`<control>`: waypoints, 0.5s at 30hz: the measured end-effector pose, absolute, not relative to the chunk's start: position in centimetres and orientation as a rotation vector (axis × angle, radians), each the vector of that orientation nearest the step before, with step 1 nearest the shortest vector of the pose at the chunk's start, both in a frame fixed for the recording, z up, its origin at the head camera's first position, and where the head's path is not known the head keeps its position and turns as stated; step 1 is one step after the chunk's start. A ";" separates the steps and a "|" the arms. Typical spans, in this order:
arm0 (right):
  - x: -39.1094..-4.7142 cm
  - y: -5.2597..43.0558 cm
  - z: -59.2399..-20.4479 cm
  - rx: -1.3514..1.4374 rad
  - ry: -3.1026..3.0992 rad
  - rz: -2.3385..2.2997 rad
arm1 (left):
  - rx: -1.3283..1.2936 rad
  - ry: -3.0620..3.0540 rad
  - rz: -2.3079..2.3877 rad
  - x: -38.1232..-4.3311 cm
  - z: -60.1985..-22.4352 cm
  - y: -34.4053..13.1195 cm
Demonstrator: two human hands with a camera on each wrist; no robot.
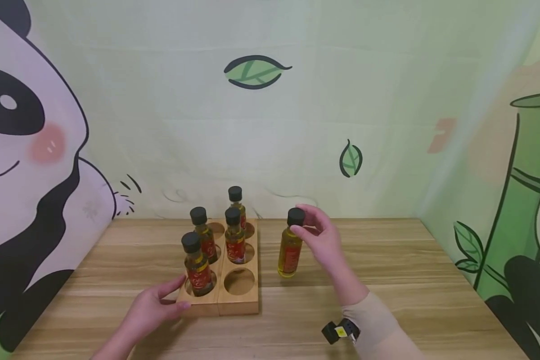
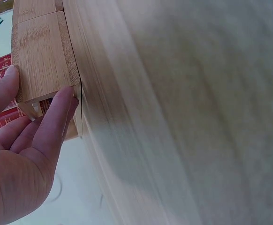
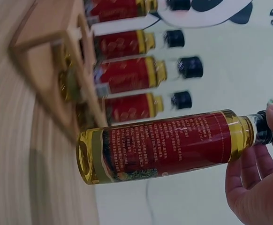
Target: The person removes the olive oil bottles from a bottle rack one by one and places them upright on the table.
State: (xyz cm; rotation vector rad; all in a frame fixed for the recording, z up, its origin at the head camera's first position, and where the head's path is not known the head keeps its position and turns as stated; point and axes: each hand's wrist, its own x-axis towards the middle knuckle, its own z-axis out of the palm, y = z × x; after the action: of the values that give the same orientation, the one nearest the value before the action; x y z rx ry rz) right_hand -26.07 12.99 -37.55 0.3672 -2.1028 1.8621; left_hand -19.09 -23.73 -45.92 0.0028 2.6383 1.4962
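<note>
In the head view my right hand [image 1: 321, 240] pinches a small oil bottle [image 1: 291, 255] by its black cap. The bottle is upright, with yellow oil and a red label, to the right of a wooden bottle rack [image 1: 238, 306]. The right wrist view has the bottle [image 3: 174, 145] up close, its base apparently just off the table. My left hand [image 1: 150, 307] grips the front left corner of the rack, thumb and fingers on its sides. Like bottles [image 1: 199, 275] stand in several of its round holes; the front right and back left holes hold none.
The rack is two wooden blocks side by side on a wood-grain table [image 1: 387, 270]. Behind the table hangs a pale green cloth backdrop [image 1: 184, 100] with a panda, leaves and bamboo. A small black device [image 1: 340, 331] sits on the right wrist.
</note>
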 end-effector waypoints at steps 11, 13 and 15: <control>-27.7 15.6 -38.8 0.244 -2.132 1.800 | -0.006 2.639 1.517 -19.0 -46.1 -23.8; -28.0 16.0 -39.0 0.234 -2.138 1.786 | -0.005 2.644 1.516 -19.0 -46.1 -23.8; -28.3 16.3 -39.1 0.220 -2.142 1.770 | -0.004 2.646 1.518 -19.0 -46.1 -23.8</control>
State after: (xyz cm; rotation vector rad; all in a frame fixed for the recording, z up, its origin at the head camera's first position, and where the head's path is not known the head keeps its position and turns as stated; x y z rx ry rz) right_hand -28.29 16.28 -39.10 0.2197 -2.1423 1.7695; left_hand -18.97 -23.82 -46.08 -0.0039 2.6463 1.5184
